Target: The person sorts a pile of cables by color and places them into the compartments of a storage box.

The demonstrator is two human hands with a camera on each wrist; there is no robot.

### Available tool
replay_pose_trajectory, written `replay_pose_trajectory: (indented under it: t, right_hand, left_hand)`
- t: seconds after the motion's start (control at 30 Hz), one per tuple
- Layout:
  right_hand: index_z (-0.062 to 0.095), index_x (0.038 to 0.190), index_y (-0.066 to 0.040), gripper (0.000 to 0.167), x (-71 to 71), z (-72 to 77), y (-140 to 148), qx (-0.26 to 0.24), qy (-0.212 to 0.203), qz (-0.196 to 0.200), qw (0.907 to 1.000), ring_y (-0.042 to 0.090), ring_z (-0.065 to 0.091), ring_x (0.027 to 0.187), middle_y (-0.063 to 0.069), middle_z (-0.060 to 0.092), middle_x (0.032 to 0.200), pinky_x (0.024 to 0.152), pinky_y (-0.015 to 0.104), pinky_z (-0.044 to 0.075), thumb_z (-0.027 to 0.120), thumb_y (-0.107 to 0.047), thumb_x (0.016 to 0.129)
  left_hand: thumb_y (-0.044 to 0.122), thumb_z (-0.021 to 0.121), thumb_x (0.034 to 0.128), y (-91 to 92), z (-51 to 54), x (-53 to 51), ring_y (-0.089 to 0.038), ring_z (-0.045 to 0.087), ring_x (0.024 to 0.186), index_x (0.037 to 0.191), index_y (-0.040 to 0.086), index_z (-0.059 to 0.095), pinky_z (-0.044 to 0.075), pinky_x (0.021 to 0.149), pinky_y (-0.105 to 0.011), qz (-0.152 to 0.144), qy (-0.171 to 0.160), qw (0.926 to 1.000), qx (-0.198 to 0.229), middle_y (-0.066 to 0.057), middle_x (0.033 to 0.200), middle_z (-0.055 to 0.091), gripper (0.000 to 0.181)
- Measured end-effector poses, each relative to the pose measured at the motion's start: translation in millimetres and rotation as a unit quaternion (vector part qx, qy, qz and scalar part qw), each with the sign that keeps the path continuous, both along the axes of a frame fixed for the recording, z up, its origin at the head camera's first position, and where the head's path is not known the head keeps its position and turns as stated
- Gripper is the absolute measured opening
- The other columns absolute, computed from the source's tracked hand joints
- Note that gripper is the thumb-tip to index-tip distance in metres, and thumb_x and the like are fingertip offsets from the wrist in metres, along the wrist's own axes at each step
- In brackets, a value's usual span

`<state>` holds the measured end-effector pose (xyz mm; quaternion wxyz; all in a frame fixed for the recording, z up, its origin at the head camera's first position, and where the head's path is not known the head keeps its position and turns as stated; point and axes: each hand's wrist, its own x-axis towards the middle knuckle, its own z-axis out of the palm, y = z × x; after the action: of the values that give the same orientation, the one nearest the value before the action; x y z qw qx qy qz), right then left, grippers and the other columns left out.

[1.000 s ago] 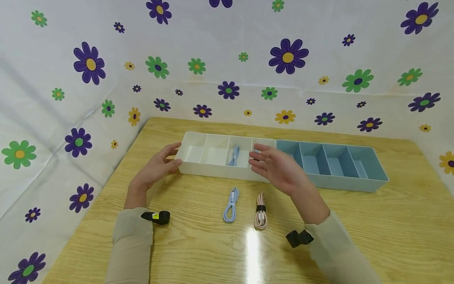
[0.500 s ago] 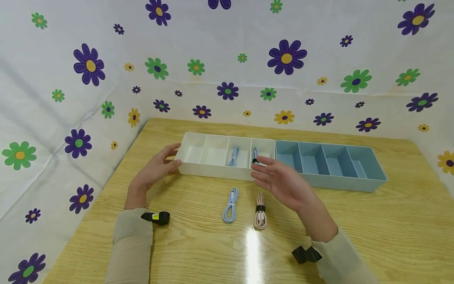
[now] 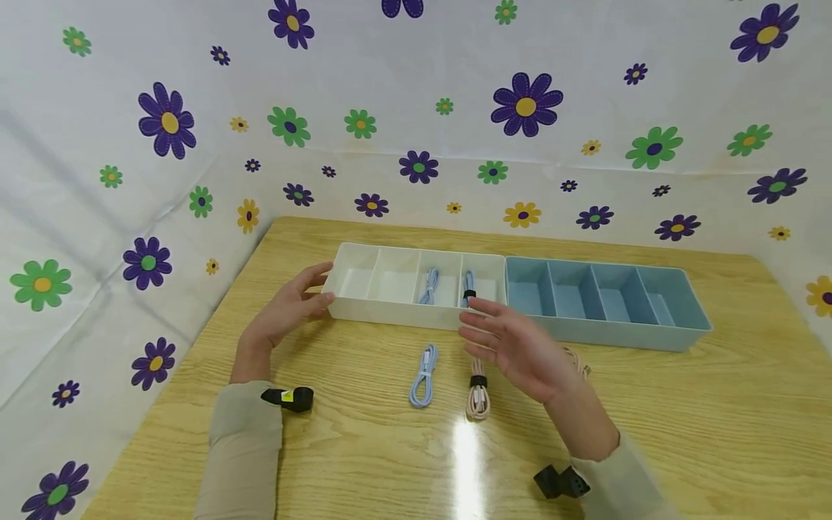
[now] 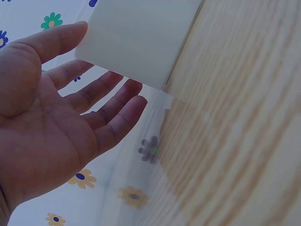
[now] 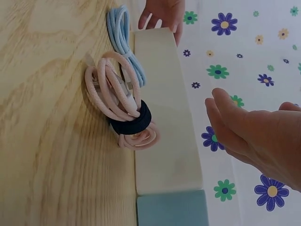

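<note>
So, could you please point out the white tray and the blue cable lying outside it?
White tray (image 3: pixel 396 313): head view, on its front wall.
Blue cable (image 3: pixel 425 374): head view, on its tied middle.

One white tray (image 3: pixel 390 311) and one blue tray (image 3: pixel 624 334) counted on the bench (image 3: pixel 351 433), four compartments (image 3: pixel 395 280) each. Coiled cables total five: three blue cables (image 3: pixel 425 374), two pink cables (image 3: pixel 478 393).

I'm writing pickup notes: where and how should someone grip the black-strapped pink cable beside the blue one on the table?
Probably pinch the pink cable across its black strap, from above: that upper side is exposed, and the strap gathers it narrower than its looped near end.
</note>
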<state>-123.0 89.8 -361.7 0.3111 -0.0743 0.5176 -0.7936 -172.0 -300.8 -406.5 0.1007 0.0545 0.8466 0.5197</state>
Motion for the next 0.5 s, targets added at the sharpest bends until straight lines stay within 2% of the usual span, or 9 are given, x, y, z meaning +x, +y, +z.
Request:
replay_pose_trajectory:
  t: [0.17,0.5]
  right_hand:
    - [0.018,0.155,0.003,0.056,2.8,-3.9,-1.9,0.012,0.013,0.005,0.9998,0.043,0.022,0.147,0.023,0.023,0.160,0.117,0.050,0.026,0.036,-0.009,0.103]
    - [0.021,0.154,0.003,0.054,7.5,-4.4,-1.1,0.035,0.030,0.009,0.9989,0.044,0.023,0.146,0.023,0.026,0.159,0.114,0.048,0.032,0.035,-0.011,0.104]
  left_hand:
    - [0.032,0.057,0.1020,0.2,-2.4,-2.6,-0.042,0.046,0.132,0.159,0.020,0.022,0.045,0.101,-0.054,0.000,-0.002,1.0000,-0.004,-0.021,0.153,0.033,0.068]
    - [0.029,0.055,0.1031,3.1,1.1,1.1,-0.045,0.042,0.134,0.160,0.018,0.018,0.042,0.103,-0.058,-0.009,0.000,1.0000,0.000,-0.024,0.154,0.030,0.069]
